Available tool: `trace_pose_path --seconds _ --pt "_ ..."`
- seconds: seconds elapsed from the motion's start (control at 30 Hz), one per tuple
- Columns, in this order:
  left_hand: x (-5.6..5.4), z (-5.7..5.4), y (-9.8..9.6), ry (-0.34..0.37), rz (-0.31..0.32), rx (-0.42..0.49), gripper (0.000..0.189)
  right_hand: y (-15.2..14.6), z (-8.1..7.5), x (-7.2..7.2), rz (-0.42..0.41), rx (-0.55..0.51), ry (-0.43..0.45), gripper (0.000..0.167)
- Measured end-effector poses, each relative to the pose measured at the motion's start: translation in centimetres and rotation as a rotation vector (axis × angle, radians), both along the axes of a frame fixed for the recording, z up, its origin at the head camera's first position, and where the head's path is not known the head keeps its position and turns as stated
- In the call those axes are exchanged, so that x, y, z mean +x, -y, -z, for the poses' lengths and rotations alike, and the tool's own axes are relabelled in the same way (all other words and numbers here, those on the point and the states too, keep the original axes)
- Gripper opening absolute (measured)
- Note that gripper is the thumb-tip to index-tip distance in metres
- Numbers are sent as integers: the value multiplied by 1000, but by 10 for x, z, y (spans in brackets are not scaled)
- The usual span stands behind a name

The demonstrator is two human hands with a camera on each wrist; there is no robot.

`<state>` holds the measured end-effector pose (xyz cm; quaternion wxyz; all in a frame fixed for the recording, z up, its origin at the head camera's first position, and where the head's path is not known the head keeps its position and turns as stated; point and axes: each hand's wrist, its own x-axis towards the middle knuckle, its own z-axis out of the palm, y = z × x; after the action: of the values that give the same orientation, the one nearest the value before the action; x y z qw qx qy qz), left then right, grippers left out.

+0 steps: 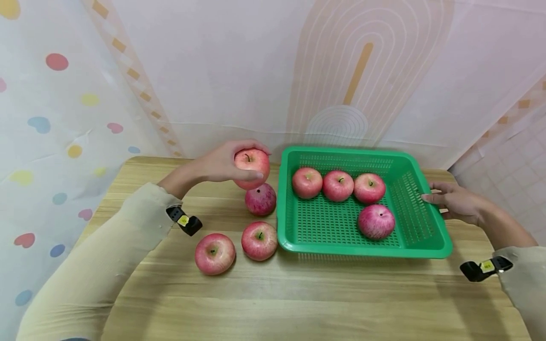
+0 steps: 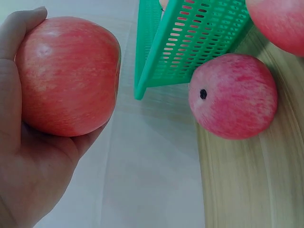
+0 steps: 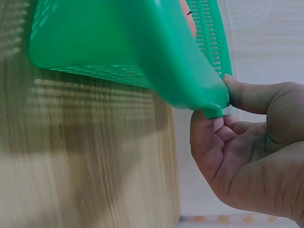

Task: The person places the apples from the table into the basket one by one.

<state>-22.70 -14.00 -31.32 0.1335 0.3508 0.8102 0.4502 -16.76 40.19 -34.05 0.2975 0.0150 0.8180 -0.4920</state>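
My left hand (image 1: 226,161) grips a red apple (image 1: 256,163) from its far side, raised over the table just left of the green basket (image 1: 341,249). In the left wrist view the thumb and fingers wrap round this apple (image 2: 71,76). My right hand (image 1: 460,201) pinches the right rim of the basket, thumb on the inner side and fingers curled under the lip, as the right wrist view shows. Inside the basket, a row of three apples (image 1: 338,185) lies toward the back, and a darker, pinker apple (image 1: 377,221) sits nearer the front right.
Left of the basket on the wooden table (image 1: 273,303) lie a dark pink apple (image 1: 260,199), partly below the held one, a red apple (image 1: 259,241) close to the basket's wall, and another red apple (image 1: 215,254). A patterned cloth (image 1: 239,71) hangs behind the table.
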Motion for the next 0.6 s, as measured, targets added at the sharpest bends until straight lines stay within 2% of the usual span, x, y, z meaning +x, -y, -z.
trace_pose_path --seconds 0.3,0.6 --pt "-7 -6 -20 -11 24 -4 47 -1 0 -1 -13 8 -8 19" --pt "-11 -6 -39 20 47 18 48 -1 0 -1 -4 -8 7 13"
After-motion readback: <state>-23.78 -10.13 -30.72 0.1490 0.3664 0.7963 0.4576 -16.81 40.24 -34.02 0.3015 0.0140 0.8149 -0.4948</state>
